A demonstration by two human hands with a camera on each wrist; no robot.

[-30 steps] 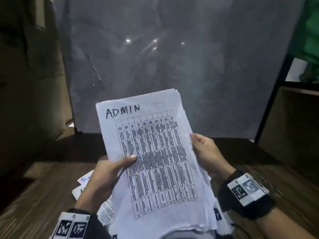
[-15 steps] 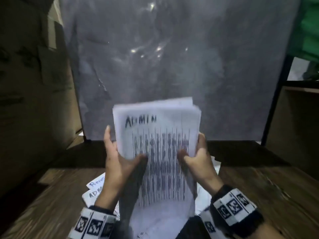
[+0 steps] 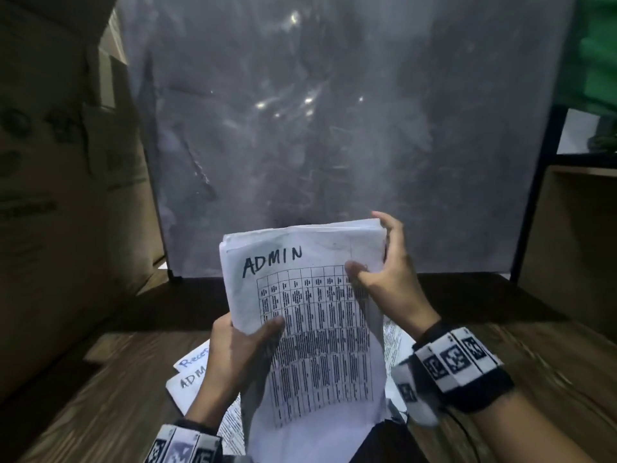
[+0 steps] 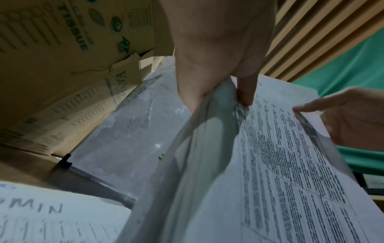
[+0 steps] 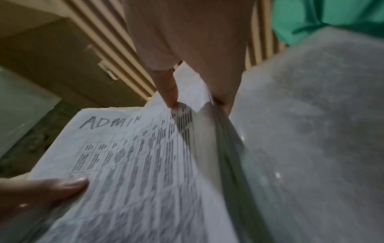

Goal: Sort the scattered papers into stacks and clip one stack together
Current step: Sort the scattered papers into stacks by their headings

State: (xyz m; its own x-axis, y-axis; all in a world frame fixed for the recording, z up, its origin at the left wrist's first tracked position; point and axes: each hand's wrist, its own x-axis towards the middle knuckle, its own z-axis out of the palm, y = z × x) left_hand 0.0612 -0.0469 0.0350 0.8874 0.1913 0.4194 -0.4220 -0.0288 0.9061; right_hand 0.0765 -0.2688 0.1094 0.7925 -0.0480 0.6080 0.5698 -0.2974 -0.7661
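Left hand [image 3: 238, 355]: low on the stack's left edge, thumb curled across the front sheet, fingers behind; clamped on the paper.
Stack [image 3: 314, 325]: held upright above the table [image 3: 100, 406], between both hands, top sheet facing the wearer. "ADMIN" is handwritten at its top left, with a printed grid of dark text below. Several sheets thick, as the layered edges in the left wrist view show; the bottom edge sags, ragged.
Right hand [image 3: 387, 282]: higher, at the stack's upper right corner. Thumb pressed on the front sheet, fingers wrapped round the right edge; pinching it. The right wrist view shows 1 sheet corner lifted beside the thumb.
Wrist bands [image 3: 457, 359]: black straps with white square-patterned tags, 1 on each wrist.
Loose papers [image 3: 190, 372]: lying flat on the table under the hands; one reads "ADM", another something like "Rece" in blue, partly hidden.
Panel [image 3: 334, 128]: grey, filmy sheet standing at the table's far edge.
Boxes [image 4: 68, 54]: cardboard, left of the panel, one printed "TISSUE".
Green cloth [image 3: 599, 51]: far right.
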